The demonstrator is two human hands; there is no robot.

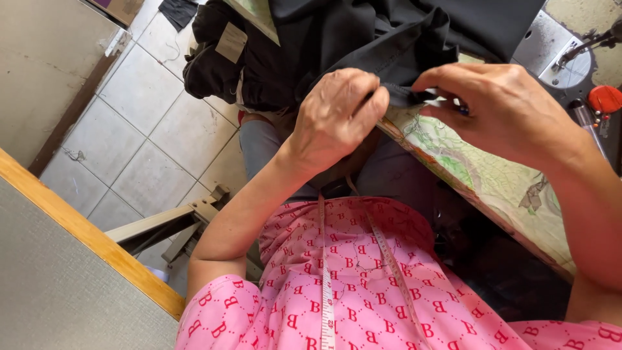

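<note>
Seen from the head camera, the left hand [337, 116] and the right hand [502, 107] each pinch the edge of the black cloth [389, 39], fingers pressed together on a short stretch of hem held taut between them, just above the patterned surface [499, 181]. The work looks to be mid-way: that stretch of hem is gripped, while most of the cloth lies bunched beyond both hands, and a measuring tape [326, 279] hangs below the left wrist, unused.
</note>
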